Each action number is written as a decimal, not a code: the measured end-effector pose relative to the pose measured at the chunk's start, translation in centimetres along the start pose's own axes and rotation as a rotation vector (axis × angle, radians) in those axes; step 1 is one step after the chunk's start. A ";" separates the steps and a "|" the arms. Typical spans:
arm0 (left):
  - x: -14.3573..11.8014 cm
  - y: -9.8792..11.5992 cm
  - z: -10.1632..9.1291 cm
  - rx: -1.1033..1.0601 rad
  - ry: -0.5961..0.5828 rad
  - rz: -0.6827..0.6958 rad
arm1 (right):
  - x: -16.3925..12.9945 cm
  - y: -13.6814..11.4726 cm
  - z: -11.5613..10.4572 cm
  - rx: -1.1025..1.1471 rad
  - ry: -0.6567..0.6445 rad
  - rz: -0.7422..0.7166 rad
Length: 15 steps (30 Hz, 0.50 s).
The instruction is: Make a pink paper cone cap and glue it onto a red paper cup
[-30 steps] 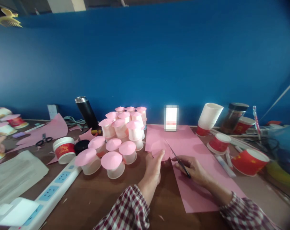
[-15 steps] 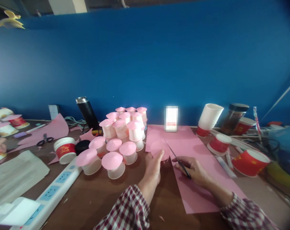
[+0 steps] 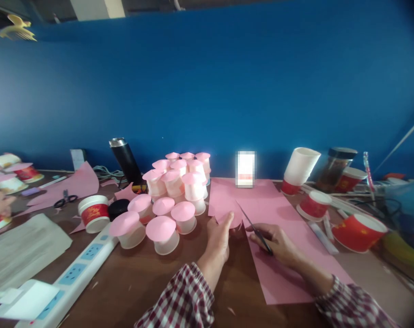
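sheet: matt pink paper | table: smooth brown wood | scissors: metal

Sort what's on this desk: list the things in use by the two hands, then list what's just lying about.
In use:
left hand holding the pink paper piece
right hand working the scissors
pink sheet

Lying about:
pink-topped cups
black flask
spare scissors
power strip
red cups
white cup stack

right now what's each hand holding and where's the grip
The right hand holds the scissors by their handles. The left hand pinches the pink paper at its near edge.
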State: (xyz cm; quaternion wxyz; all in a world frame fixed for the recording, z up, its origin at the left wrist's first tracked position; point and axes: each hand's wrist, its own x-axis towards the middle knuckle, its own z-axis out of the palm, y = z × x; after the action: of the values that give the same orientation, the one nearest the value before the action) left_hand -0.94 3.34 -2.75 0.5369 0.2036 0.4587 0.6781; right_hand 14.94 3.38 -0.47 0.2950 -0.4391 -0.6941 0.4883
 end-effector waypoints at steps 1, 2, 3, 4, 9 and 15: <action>0.0 0.0 0.0 0.001 -0.002 0.001 | 0.0 0.1 0.0 0.004 0.000 0.007; 0.0 -0.1 0.0 0.006 -0.009 0.002 | 0.0 0.2 0.0 0.012 -0.003 0.015; 0.0 0.0 0.0 0.010 -0.015 0.003 | 0.0 0.3 0.0 0.021 -0.008 0.024; 0.0 0.0 0.0 0.014 -0.017 0.004 | 0.0 0.3 0.0 0.028 -0.012 0.030; -0.5 0.3 0.2 0.024 -0.034 0.002 | 0.1 0.0 -0.1 0.015 -0.003 0.017; -0.9 0.5 0.5 0.033 -0.068 -0.013 | -0.1 -0.4 -0.2 0.037 -0.015 0.003</action>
State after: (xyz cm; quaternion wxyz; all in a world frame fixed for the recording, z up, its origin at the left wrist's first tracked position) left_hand -0.58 2.73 -1.90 0.5532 0.2323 0.4529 0.6595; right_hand 15.04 3.33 -0.06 0.2973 -0.4311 -0.6862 0.5048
